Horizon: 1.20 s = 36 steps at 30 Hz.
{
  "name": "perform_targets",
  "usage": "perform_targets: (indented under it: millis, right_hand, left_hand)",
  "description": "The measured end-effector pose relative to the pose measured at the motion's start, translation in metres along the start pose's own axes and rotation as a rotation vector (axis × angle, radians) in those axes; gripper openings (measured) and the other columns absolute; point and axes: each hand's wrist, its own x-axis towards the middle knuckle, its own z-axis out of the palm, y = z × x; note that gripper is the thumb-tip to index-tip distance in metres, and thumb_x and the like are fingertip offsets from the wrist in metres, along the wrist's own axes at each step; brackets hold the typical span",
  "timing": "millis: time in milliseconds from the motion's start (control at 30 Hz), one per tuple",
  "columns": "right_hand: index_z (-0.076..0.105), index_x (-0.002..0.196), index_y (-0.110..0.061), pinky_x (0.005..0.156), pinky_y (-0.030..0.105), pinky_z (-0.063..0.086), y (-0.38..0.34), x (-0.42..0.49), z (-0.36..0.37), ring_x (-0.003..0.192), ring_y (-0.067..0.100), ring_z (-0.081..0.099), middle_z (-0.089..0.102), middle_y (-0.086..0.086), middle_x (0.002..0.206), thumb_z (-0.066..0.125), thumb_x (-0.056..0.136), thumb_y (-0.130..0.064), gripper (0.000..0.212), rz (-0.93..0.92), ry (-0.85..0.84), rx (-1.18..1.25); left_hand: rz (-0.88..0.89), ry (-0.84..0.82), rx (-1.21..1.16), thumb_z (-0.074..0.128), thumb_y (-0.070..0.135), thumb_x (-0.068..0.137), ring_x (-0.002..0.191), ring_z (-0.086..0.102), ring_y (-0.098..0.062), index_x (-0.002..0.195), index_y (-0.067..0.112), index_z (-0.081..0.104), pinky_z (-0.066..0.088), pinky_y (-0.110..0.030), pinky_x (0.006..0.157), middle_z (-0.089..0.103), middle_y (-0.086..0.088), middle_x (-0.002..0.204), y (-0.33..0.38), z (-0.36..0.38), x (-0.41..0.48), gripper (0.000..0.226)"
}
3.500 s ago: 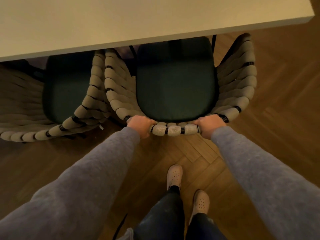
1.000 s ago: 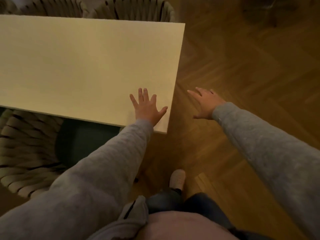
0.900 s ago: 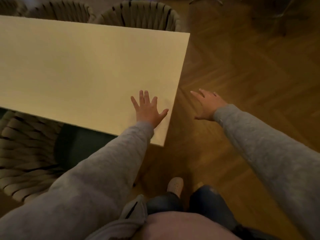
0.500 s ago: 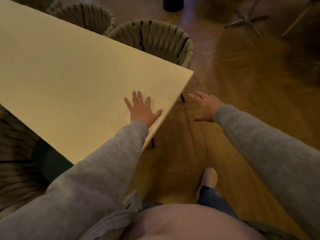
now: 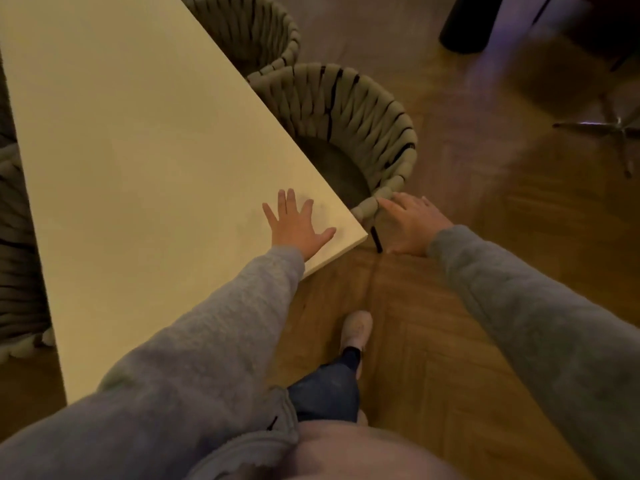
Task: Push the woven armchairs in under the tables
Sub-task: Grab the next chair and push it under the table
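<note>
A cream table runs diagonally across the left half. A woven armchair with grey-green rope and a dark seat stands at the table's far side, partly under the top. A second woven armchair is beyond it. My left hand hovers flat with spread fingers over the table's corner. My right hand is open, fingertips at the near armrest end of the first armchair; contact is unclear. Another woven armchair shows at the left edge, mostly hidden by the table.
Herringbone wood floor spreads to the right. A metal star-shaped chair base sits at the far right and a dark cylindrical object at the top. My foot is on the floor near the table's corner.
I have let go of the first chair and walked around the table's corner. The far-side armchairs have come closer, and my right hand has reached the nearer one's armrest.
</note>
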Motion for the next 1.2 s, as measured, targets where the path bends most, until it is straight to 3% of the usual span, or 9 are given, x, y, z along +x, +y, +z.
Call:
perform_targets:
  millis: [200, 500, 733, 933, 1200]
  right_hand:
    - [0.003, 0.155, -0.028, 0.12, 0.047, 0.003, 0.089, 0.085, -0.043, 0.15, 0.025, 0.005, 0.006, 0.007, 0.163, 0.071, 0.082, -0.045, 0.102, -0.094, -0.006, -0.123]
    - [-0.003, 0.155, -0.029, 0.121, 0.046, 0.005, 0.183, 0.198, -0.092, 0.15, 0.024, 0.005, 0.004, 0.006, 0.163, 0.07, 0.084, -0.041, 0.103, -0.228, -0.091, -0.283]
    - [-0.005, 0.155, -0.028, 0.122, 0.047, 0.005, 0.251, 0.293, -0.128, 0.15, 0.024, 0.0, 0.001, 0.007, 0.163, 0.068, 0.086, -0.04, 0.102, -0.453, -0.138, -0.388]
    - [-0.005, 0.154, -0.03, 0.122, 0.046, 0.003, 0.303, 0.372, -0.162, 0.15, 0.024, 0.0, 0.0, 0.008, 0.163, 0.07, 0.084, -0.039, 0.104, -0.682, -0.107, -0.549]
    - [-0.001, 0.155, -0.03, 0.121, 0.05, 0.003, 0.274, 0.449, -0.184, 0.15, 0.025, -0.003, 0.001, 0.007, 0.162, 0.068, 0.085, -0.036, 0.098, -0.999, -0.093, -0.749]
  left_hand:
    - [0.022, 0.034, 0.015, 0.039, 0.071, 0.088, 0.148, -0.01, -0.031, 0.153, 0.024, 0.02, -0.005, -0.058, 0.115, -0.001, -0.013, 0.162, 0.071, -0.007, 0.099, 0.083]
    - [-0.062, 0.021, -0.057, 0.046, 0.065, 0.089, 0.148, -0.012, -0.03, 0.151, 0.024, 0.026, -0.007, -0.058, 0.116, -0.001, -0.013, 0.162, 0.131, -0.028, 0.208, 0.077]
    - [-0.36, -0.05, -0.17, 0.046, 0.062, 0.091, 0.148, -0.012, -0.03, 0.15, 0.025, 0.028, -0.008, -0.058, 0.115, 0.0, -0.013, 0.162, 0.18, -0.03, 0.283, 0.073]
    - [-0.729, -0.091, -0.463, 0.047, 0.063, 0.09, 0.149, -0.01, -0.029, 0.151, 0.024, 0.029, -0.008, -0.058, 0.116, 0.002, -0.011, 0.162, 0.246, -0.031, 0.316, 0.075]
    - [-0.991, -0.092, -0.667, 0.052, 0.06, 0.089, 0.149, -0.004, -0.03, 0.15, 0.025, 0.028, -0.005, -0.056, 0.118, 0.004, -0.01, 0.162, 0.263, -0.037, 0.345, 0.075]
